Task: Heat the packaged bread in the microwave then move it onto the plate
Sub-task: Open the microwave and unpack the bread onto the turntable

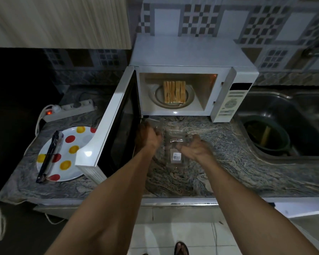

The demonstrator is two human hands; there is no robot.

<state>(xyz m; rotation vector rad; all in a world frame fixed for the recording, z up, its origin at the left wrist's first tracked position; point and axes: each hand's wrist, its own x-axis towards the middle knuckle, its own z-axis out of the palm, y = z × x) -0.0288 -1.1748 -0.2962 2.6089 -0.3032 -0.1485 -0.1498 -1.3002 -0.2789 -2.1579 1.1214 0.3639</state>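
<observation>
The microwave (193, 78) stands at the back of the stone table (219, 162) with its door (107, 129) swung wide to the left; inside, the bread (174, 92) stands as a row of slices on the glass turntable (190, 100), bare of its wrapper. The clear plastic package (176, 144) with a barcode label sits in front of the oven, between the two hands; the left hand (148, 135) is blurred at the package's left edge with fingers curled, and whether it grips the plastic cannot be told; the right hand (196, 149) lies palm up with fingers loosely spread, at the package's right edge, clasping nothing that shows.

The open door juts out over the table and overlaps the right rim of the spotted plate (66, 153), standing between the oven mouth and the plate; dark tongs (49, 157) lie across the plate's left half. Behind the plate a power strip (70, 109) with a lit red switch rests near the wall. To the right the table ends at a steel sink (291, 126) holding a dark bowl (267, 135); bare stone runs between the package and the sink edge, and forward to the table's front lip.
</observation>
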